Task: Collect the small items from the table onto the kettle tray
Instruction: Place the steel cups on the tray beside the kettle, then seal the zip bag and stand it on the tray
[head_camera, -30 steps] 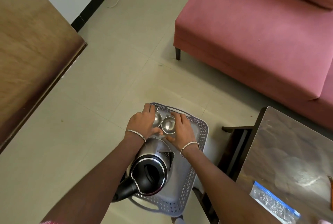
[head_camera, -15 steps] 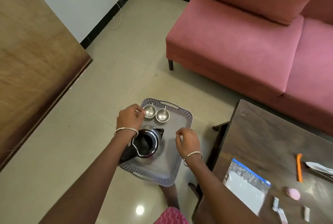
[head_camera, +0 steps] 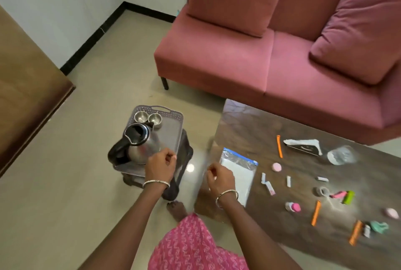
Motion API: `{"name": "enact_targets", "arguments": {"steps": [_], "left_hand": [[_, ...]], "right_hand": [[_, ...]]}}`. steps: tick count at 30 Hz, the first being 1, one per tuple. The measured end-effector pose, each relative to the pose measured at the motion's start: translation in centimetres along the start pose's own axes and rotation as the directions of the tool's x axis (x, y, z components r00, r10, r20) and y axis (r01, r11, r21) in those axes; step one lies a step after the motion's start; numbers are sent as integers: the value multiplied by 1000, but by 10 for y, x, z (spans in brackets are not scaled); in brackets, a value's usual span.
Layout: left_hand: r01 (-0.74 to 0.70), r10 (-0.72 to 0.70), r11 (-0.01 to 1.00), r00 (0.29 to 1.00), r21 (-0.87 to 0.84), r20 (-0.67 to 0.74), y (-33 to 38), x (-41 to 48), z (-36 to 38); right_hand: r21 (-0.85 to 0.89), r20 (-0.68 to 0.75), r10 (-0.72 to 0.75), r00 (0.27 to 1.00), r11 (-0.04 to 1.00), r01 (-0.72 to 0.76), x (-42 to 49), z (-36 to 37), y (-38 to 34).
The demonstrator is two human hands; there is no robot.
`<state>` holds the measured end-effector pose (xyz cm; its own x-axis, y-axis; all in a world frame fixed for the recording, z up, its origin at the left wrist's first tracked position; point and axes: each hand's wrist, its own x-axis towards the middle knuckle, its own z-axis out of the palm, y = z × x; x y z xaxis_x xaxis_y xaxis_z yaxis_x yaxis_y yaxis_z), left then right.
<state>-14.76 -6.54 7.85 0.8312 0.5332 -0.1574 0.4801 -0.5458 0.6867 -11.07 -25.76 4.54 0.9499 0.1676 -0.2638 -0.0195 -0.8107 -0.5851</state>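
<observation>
So the left hand hangs loosely curled and empty by the kettle crowding the tray — right hand the same, over the zip bag on the cluttered worktop.

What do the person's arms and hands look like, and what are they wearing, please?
Both forearms are bare, with no sleeves or gloves showing. The left hand and the right hand each carry a thin silver-coloured band at the wrist: the left bangle and the right bangle. A pink patterned garment shows below.
</observation>
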Motion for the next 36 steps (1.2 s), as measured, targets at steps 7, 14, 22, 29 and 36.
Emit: {"name": "enact_targets", "arguments": {"steps": [7, 14, 22, 29, 36], "left_hand": [[33, -30, 999, 976, -9, 217, 27, -55, 66], [102, -106, 994, 936, 30, 335, 43, -40, 136], [254, -274, 962, 892, 103, 360, 59, 21, 219], [405, -415, 909, 848, 103, 329, 65, 70, 272], [527, -518, 847, 796, 62, 314, 55, 90, 305]], "right_hand": [[23, -90, 210, 973, 978, -209, -47, -44, 82], [155, -140, 443, 886, 893, -422, -33, -56, 142], [237, -4, 583, 813, 790, -566, 54, -61, 193], [199, 89, 612, 786, 762, -616, 136, -50, 224], [19, 133, 537, 833, 839, -543, 166, -33, 247]]}}
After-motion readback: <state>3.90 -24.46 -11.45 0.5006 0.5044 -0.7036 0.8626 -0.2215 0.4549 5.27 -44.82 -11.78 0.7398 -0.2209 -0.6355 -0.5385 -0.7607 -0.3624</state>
